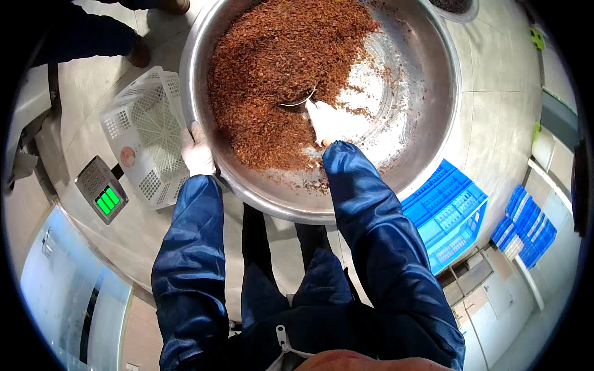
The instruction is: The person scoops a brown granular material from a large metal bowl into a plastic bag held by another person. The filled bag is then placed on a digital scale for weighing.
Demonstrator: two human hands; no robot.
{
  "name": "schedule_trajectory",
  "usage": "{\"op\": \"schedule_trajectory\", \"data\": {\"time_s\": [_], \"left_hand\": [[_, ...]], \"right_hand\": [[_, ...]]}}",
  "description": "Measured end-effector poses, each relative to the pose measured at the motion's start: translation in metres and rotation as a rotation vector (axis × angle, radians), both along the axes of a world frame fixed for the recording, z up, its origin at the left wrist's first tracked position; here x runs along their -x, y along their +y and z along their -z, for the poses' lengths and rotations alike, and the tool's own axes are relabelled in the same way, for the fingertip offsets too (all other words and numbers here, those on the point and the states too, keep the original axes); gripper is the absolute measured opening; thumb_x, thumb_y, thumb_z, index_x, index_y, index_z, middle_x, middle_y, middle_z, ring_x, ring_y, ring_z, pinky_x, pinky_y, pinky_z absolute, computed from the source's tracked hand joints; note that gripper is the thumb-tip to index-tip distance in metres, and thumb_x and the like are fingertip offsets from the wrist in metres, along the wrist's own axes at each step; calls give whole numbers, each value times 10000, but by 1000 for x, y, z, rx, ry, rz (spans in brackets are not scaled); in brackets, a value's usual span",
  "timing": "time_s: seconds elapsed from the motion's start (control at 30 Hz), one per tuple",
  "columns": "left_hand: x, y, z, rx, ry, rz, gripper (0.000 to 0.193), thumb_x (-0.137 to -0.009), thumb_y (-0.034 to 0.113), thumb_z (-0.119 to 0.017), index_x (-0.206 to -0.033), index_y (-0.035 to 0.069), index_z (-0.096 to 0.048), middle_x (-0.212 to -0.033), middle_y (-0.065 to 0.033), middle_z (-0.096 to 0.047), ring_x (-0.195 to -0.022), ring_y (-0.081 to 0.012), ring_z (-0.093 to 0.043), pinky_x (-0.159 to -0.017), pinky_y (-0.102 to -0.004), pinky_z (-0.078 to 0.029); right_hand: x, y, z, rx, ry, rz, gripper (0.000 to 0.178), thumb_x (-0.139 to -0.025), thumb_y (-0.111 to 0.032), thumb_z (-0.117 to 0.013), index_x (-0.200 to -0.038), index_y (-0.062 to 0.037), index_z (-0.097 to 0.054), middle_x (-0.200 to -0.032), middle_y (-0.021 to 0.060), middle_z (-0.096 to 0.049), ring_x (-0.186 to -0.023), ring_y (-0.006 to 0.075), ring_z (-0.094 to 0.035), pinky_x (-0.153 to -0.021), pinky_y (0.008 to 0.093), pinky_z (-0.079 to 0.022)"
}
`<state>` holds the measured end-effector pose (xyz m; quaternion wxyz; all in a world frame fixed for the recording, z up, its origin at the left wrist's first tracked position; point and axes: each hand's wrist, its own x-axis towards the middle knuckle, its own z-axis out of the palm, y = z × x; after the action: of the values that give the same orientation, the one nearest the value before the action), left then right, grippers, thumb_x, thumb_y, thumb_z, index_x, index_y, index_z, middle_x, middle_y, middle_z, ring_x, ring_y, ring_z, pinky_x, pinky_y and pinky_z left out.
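A wide, round metal basin [455, 93] holds a heap of small reddish-brown dried pieces [266, 68], piled mostly on its left and far side. My left hand [199, 154], in a white glove, grips the basin's left rim. Inside the basin, my gloved right hand [322, 120] is closed on a metal bowl [300, 101] at the heap's near right edge. Only a curved shiny edge of the bowl shows; brown pieces hide the rest. Bare metal with scattered bits shows to the right of that hand.
A white perforated plastic basket [148, 133] stands left of the basin, beside a device with a green-lit display [104, 191]. Blue plastic crates [448, 213] sit at the near right. Another container [458, 9] with dark contents is at the far right. A person's legs [93, 34] show at far left.
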<state>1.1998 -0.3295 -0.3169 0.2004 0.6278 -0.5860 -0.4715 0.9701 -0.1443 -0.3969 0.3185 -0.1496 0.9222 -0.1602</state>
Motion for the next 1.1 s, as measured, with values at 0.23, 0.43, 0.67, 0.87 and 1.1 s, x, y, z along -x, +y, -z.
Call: {"op": "schedule_trajectory", "data": {"time_s": [0.23, 0.43, 0.67, 0.87, 1.1], "left_hand": [[-3, 0, 9, -26, 37, -48, 313, -933, 301, -484, -1002, 4, -556, -858, -81, -601, -774, -165, -529, -723, -291, -432], [-8, 1, 15, -50, 131, -71, 251, -934, 279, -494, -916, 37, -558, -808, -22, -570, -729, -97, -484, -690, -263, -426], [3, 3, 1, -57, 100, -94, 239, -938, 272, -485, -910, 45, -554, -814, -10, -562, -724, -95, -482, -682, -259, -425], [1, 3, 1, -28, 27, -50, 261, -937, 295, -475, -941, 47, -554, -813, -23, -559, -723, -99, -477, -684, -265, -422], [0, 0, 9, -74, 119, -120, 275, -936, 291, -484, -918, 24, -543, -799, -25, -549, -712, -105, -469, -672, -266, -419]], "right_hand": [[-15, 4, 4, 129, 112, 89, 398, -805, -470, -538, -739, -86, -615, -701, 167, -614, -698, 356, -595, -626, 439, -447], [-22, 5, 2, 140, 141, 91, 314, -806, -406, -573, -731, -104, -609, -673, 134, -603, -649, 336, -586, -577, 415, -437], [-28, -2, 3, 91, 208, 117, 321, -807, -410, -570, -758, -98, -624, -689, 135, -610, -658, 339, -589, -581, 422, -436], [-22, -2, 0, 179, 88, 128, 329, -803, -409, -576, -756, -87, -626, -710, 141, -615, -674, 333, -594, -598, 407, -440], [-29, -7, 20, 314, -7, 211, 274, -803, -344, -602, -782, -73, -637, -668, 106, -596, -603, 250, -555, -571, 338, -424]]}}
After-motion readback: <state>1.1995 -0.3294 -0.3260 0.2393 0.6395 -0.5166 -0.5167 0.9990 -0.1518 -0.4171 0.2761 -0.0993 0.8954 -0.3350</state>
